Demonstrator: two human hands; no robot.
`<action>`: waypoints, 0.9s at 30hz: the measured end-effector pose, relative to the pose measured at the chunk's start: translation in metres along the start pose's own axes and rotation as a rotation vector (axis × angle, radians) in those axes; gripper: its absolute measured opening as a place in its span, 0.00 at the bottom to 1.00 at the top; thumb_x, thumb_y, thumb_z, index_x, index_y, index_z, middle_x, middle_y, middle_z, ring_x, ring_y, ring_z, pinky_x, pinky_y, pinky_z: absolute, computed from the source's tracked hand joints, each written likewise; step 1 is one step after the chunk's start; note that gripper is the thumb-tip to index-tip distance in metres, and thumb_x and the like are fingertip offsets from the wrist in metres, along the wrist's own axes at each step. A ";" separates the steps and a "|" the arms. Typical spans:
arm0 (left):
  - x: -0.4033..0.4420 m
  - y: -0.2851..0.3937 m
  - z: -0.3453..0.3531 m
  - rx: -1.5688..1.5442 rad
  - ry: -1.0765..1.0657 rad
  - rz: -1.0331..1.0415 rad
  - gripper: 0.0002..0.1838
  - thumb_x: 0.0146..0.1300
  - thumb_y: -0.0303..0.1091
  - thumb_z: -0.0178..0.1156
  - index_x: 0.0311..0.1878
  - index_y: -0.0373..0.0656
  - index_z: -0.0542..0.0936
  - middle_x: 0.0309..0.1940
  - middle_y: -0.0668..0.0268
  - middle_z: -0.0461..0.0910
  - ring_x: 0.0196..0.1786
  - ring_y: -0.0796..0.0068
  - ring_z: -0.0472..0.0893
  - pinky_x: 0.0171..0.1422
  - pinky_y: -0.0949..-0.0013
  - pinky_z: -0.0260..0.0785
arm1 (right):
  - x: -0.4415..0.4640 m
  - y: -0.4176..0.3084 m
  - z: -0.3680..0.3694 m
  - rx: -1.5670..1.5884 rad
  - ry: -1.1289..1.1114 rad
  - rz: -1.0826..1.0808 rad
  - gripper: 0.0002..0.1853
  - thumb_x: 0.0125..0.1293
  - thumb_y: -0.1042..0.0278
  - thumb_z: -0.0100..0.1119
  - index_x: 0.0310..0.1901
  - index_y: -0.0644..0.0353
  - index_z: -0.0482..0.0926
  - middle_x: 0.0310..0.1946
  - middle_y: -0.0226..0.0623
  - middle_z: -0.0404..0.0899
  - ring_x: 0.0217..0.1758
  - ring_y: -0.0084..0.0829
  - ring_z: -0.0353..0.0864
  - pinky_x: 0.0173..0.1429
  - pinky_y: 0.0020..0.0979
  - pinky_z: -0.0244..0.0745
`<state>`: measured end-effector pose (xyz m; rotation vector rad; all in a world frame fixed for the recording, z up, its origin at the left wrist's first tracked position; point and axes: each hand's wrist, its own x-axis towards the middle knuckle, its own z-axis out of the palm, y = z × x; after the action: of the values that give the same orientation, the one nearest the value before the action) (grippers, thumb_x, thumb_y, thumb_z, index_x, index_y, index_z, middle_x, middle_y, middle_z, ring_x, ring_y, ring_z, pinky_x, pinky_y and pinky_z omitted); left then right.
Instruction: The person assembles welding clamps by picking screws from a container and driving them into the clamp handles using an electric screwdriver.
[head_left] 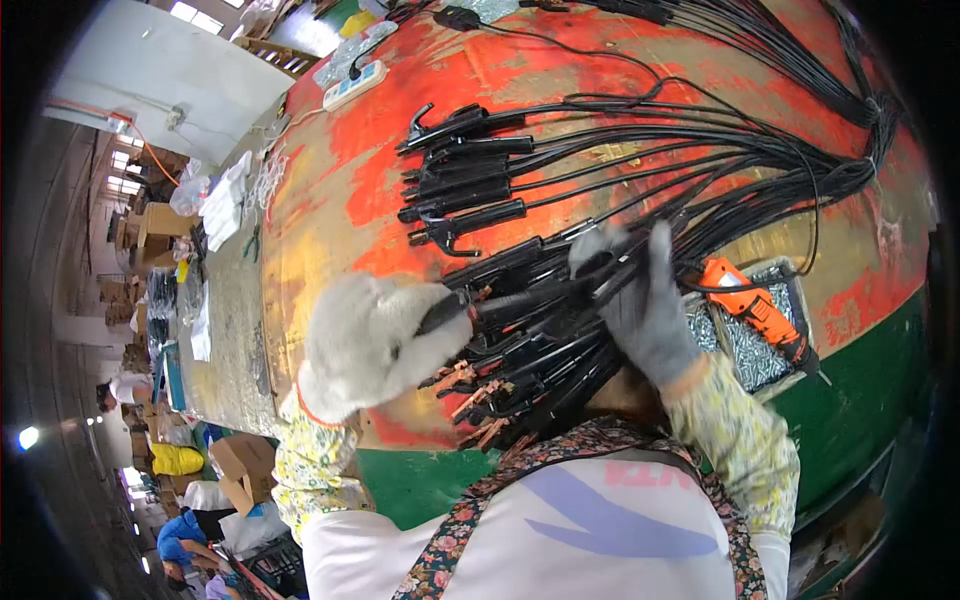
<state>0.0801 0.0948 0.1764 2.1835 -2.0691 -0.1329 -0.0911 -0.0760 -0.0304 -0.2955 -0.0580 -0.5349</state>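
Observation:
My left hand, in a pale work glove, is wrapped round the end of a black cable holder. My right hand, in a grey glove, grips the same holder farther along, where its cable runs off to the right. Below both hands lies a pile of black holders, some with bare copper-coloured ends. Beyond them, a row of black clamps lies on the red table, their cables gathered in a bundle at the right.
An orange power tool rests on a tray of screws beside my right hand. A white power strip lies at the back, and green-handled pliers at the left. Another person is at the lower left.

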 end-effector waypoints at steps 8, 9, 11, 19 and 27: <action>0.009 0.044 0.075 -0.839 0.124 -0.550 0.21 0.69 0.29 0.46 0.64 0.38 0.69 0.44 0.61 0.79 0.46 0.75 0.79 0.56 0.74 0.67 | 0.056 -0.009 0.067 -0.129 0.321 -0.076 0.12 0.69 0.63 0.57 0.51 0.52 0.71 0.26 0.25 0.73 0.21 0.18 0.72 0.24 0.22 0.72; 0.017 0.047 0.083 -0.967 0.150 -0.502 0.21 0.69 0.29 0.45 0.64 0.37 0.68 0.48 0.61 0.78 0.49 0.75 0.77 0.58 0.74 0.65 | 0.051 -0.006 0.075 -0.190 0.317 -0.052 0.08 0.67 0.62 0.60 0.40 0.56 0.73 0.24 0.27 0.74 0.18 0.21 0.72 0.24 0.24 0.73; 0.037 0.051 0.099 -1.227 0.199 -0.390 0.21 0.70 0.27 0.43 0.65 0.34 0.68 0.56 0.61 0.75 0.57 0.77 0.74 0.63 0.73 0.62 | 0.046 -0.011 0.079 -0.370 0.348 -0.057 0.15 0.65 0.61 0.62 0.48 0.56 0.71 0.26 0.29 0.76 0.20 0.20 0.74 0.24 0.24 0.74; 0.083 0.079 0.120 -1.112 0.522 -0.246 0.20 0.70 0.25 0.46 0.63 0.28 0.67 0.55 0.52 0.74 0.60 0.70 0.72 0.66 0.71 0.60 | 0.048 -0.050 0.073 -0.256 0.240 -0.124 0.09 0.68 0.62 0.59 0.46 0.53 0.75 0.25 0.26 0.73 0.17 0.18 0.70 0.21 0.24 0.67; 0.095 0.085 0.139 -1.134 0.640 -0.187 0.26 0.71 0.28 0.49 0.70 0.31 0.59 0.69 0.52 0.62 0.71 0.64 0.63 0.73 0.66 0.53 | 0.059 -0.068 0.065 -0.299 0.388 -0.146 0.05 0.69 0.66 0.57 0.40 0.55 0.73 0.26 0.27 0.73 0.18 0.18 0.70 0.20 0.24 0.67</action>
<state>-0.0196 -0.0087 0.0550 1.3974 -1.0001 -0.4264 -0.0732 -0.1416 0.0577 -0.4757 0.3820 -0.7392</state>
